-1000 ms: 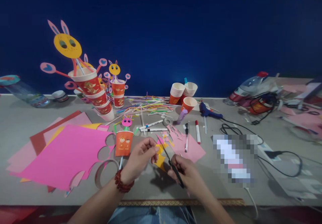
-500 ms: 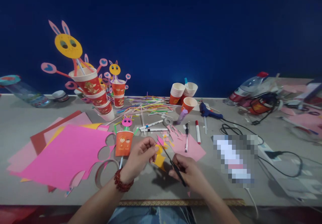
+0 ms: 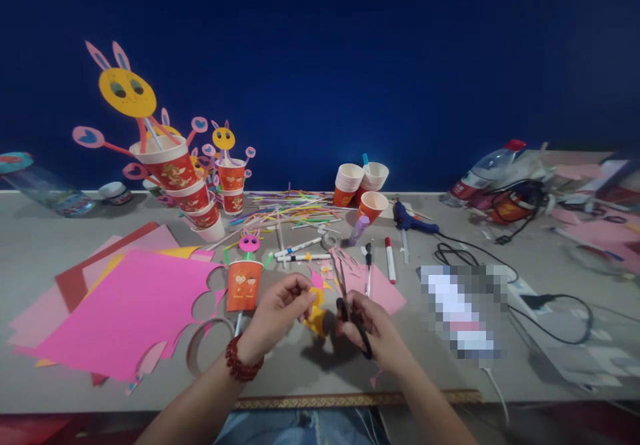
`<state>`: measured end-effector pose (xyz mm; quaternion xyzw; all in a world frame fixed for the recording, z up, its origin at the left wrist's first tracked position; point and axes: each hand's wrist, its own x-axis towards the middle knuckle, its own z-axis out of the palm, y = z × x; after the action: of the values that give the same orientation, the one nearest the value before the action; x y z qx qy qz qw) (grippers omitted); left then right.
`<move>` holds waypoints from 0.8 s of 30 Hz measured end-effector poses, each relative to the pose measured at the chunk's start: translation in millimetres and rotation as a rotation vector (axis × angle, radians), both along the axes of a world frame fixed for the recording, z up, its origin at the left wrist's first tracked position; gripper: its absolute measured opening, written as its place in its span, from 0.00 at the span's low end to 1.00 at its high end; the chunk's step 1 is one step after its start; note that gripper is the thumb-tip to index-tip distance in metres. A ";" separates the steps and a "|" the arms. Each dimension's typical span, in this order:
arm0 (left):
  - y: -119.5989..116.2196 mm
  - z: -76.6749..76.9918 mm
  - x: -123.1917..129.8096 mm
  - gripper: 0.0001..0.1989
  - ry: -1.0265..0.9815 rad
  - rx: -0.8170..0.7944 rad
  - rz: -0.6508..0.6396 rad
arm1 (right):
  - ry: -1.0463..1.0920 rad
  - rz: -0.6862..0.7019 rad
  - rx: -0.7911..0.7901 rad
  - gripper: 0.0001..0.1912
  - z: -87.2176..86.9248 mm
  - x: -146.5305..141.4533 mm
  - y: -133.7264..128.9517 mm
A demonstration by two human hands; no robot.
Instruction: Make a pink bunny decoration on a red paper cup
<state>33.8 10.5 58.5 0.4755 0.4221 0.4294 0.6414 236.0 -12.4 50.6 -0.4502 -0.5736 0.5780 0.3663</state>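
My left hand, with a dark red bead bracelet on its wrist, has thumb and fingers pinched together on a small yellow paper piece. My right hand grips black-handled scissors, their blades pointing up and away from me, just right of the yellow paper. Under the hands, another yellow paper scrap appears on the grey table. Left of my left hand stands an orange paper cup with a pink paper face above it. Beyond the hands lies pink cut paper.
Bright pink sheets lie on the left, near a tape roll. Stacked cup figures rise behind them. Farther back are colourful sticks, paper cups and a blue glue gun. A power strip sits at right.
The scissors have turned more upright in my right hand, their tips swinging right and away from the yellow paper. My left hand keeps its pinch. The whole view has shifted slightly.
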 end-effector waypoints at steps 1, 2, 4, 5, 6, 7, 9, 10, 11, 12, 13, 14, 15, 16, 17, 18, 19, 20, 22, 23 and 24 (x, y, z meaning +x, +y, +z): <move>-0.3 -0.6 0.6 0.15 -0.008 -0.001 -0.003 | 0.054 0.007 -0.013 0.25 2.8 -4.6 0.4; -0.4 -1.4 0.9 0.15 -0.018 -0.002 -0.005 | 0.099 0.000 -0.034 0.24 5.0 -9.2 0.9; -0.5 -3.1 0.9 0.15 -0.037 -0.001 -0.012 | 0.148 -0.055 -0.068 0.22 7.1 -17.4 2.5; -0.5 -4.0 0.6 0.14 -0.044 0.003 -0.016 | 0.159 -0.092 -0.073 0.21 7.2 -20.5 3.4; -0.6 -4.8 0.2 0.14 -0.051 0.007 -0.024 | 0.168 -0.122 -0.074 0.20 7.1 -22.8 4.2; -0.7 -5.5 -0.2 0.13 -0.057 0.012 -0.029 | 0.176 -0.132 -0.075 0.20 6.7 -24.2 4.8; -1.0 -6.3 -1.0 0.12 -0.065 0.023 -0.029 | 0.186 -0.081 -0.086 0.20 5.7 -24.6 4.8; -1.2 -6.4 -1.3 0.11 -0.067 0.031 -0.023 | 0.186 -0.037 -0.094 0.20 5.1 -23.7 4.0; -1.4 -6.4 -1.5 0.11 -0.070 0.040 -0.012 | 0.186 0.004 -0.098 0.21 4.4 -22.1 2.6; -1.4 -6.3 -1.6 0.10 -0.074 0.047 0.000 | 0.187 0.038 -0.100 0.22 3.6 -19.9 0.6; -1.3 -6.2 -1.6 0.10 -0.081 0.050 0.013 | 0.188 0.065 -0.100 0.24 2.8 -17.2 -1.9; -1.3 -6.2 -1.6 0.10 -0.093 0.050 0.021 | 0.187 0.087 -0.100 0.25 1.9 -13.9 -4.7; -1.2 -6.3 -1.6 0.10 -0.107 0.046 0.030 | 0.185 0.111 -0.102 0.26 1.0 -10.0 -8.0; -1.1 -6.6 -1.6 0.10 -0.123 0.041 0.035 | 0.181 0.133 -0.108 0.26 0.3 -5.8 -11.5; -1.1 -7.0 -1.6 0.11 -0.138 0.036 0.038 | 0.170 0.153 -0.122 0.26 0.0 -1.3 -15.1; -1.2 -7.6 -1.7 0.11 -0.150 0.032 0.039 | 0.158 0.172 -0.144 0.27 0.0 3.4 -18.8; -1.3 -8.3 -1.7 0.11 -0.160 0.030 0.039 | 0.146 0.183 -0.173 0.27 0.6 8.0 -22.4; -1.4 -9.1 -1.9 0.11 -0.168 0.029 0.038 | 0.134 0.192 -0.205 0.28 1.5 12.4 -25.8; -1.3 -10.4 -2.0 0.11 -0.183 0.024 0.032 | 0.113 0.214 -0.260 0.30 3.9 20.2 -31.4; -1.1 -10.8 -2.0 0.11 -0.189 0.020 0.028 | 0.107 0.223 -0.275 0.31 4.9 23.3 -33.5; -0.9 -11.0 -1.9 0.12 -0.194 0.013 0.025 | 0.105 0.228 -0.280 0.32 5.5 25.9 -35.0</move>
<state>31.9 9.6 47.5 0.4308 0.3611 0.4839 0.6707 261.9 -47.4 56.1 -0.3984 -0.5148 0.7126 0.2615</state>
